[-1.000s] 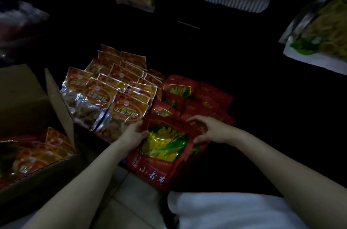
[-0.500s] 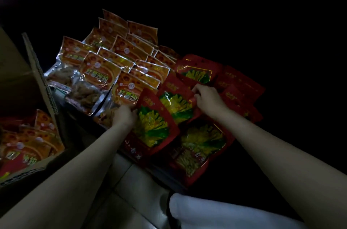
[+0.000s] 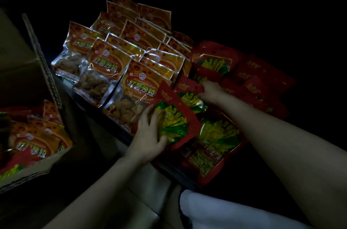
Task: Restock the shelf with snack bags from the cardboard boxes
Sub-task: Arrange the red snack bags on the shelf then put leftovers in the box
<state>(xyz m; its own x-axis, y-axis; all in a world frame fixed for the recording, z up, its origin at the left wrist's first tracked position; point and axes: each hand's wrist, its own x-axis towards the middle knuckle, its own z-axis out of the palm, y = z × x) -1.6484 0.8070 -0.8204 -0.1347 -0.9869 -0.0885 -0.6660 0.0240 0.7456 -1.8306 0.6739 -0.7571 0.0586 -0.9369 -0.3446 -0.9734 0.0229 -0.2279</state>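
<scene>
Two bare forearms — no sleeves, white garment [image 3: 225, 212] low in view

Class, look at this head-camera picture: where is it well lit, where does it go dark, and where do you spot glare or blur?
Head view: light falls only on the middle, on the orange snack bags, the red snack bags and both hands; the top and right edges sink into black; the foil bags show glare streaks; the cardboard box at left is dim and its contents look soft and blurred.

Very dim scene, upper and right background black with no detail readable, pale tiled floor [image 3: 144, 189] with faint grout lines at bottom centre, dark shelf front edge [image 3: 120, 131] running diagonally above floor
</scene>
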